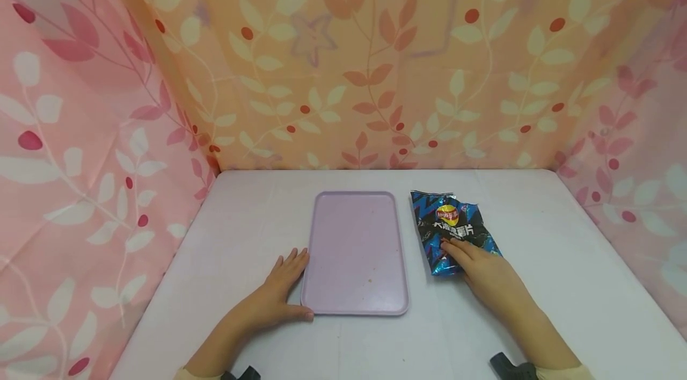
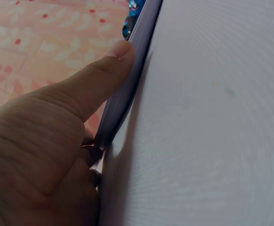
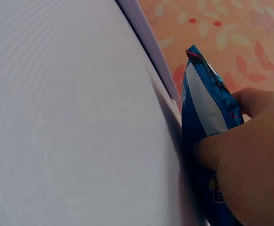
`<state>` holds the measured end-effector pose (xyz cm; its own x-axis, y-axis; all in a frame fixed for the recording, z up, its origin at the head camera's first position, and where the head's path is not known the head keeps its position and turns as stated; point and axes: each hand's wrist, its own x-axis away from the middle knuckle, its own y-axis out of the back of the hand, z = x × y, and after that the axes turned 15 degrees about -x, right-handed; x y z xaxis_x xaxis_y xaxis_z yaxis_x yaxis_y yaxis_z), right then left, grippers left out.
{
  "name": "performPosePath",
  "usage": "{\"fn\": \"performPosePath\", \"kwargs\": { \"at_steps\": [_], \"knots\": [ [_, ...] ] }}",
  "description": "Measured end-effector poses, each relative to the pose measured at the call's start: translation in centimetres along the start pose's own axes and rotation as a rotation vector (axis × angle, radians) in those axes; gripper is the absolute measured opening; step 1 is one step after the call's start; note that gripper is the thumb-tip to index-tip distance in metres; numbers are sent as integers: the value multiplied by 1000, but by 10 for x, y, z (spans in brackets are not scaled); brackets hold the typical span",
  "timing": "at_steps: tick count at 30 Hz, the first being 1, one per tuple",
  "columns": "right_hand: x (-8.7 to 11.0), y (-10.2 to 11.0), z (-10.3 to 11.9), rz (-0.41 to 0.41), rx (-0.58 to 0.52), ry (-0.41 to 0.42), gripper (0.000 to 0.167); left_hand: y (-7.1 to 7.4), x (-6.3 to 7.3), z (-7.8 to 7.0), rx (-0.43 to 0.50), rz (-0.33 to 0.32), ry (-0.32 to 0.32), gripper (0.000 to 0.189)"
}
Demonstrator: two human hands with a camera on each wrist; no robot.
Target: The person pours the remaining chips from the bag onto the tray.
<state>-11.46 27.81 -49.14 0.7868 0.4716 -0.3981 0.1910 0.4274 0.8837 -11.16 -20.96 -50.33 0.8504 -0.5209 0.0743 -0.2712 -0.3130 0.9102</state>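
Right hand [image 1: 487,275] pinches glossy foil bag [image 1: 448,222], covering its lower corner. Left hand [image 1: 272,301], fingers straight, touches smooth rounded-rectangle tray [image 1: 355,255].

Tray [image 1: 354,249]: lilac, rectangular, with rounded corners and raised rim; laid flat on white table [image 1: 257,213], long sides running near to far; marked by a small brownish speck toward near end; touched along left edge by left hand [image 1: 276,296]. Bag [image 1: 449,229]: glossy blue and black, crinkled; printed face up; right of tray, apart; pinched at near end by right hand [image 1: 488,278].
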Motion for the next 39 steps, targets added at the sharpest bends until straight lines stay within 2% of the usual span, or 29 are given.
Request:
{"fn": "performPosePath", "kwargs": {
  "at_steps": [7, 11, 12, 15, 17, 25, 31, 39],
  "knots": [
    [-2, 3, -3, -82, 9, 93, 60, -2, 1, 0, 18, 1, 24, 126],
    [-2, 3, -3, -120, 8, 125, 38, -3, 2, 0, 23, -9, 16, 125],
    [-2, 3, -3, -126, 9, 131, 38, -3, 2, 0, 24, -10, 16, 125],
    [-1, 4, -1, -145, 18, 148, 55, -4, 2, 1, 27, -13, 14, 126],
    [-1, 5, 1, -156, 18, 159, 58, -4, 2, 1, 27, -15, 15, 126],
    [-3, 13, 8, -184, 9, 197, 55, -6, 2, 2, 15, -19, 21, 125],
    [-9, 21, 16, -230, 17, 285, 53, -4, 2, 0, 12, -25, 34, 125],
    [-17, 28, 31, -207, 11, 331, 53, -4, 2, 1, 13, -19, 23, 126]
  ]
}}
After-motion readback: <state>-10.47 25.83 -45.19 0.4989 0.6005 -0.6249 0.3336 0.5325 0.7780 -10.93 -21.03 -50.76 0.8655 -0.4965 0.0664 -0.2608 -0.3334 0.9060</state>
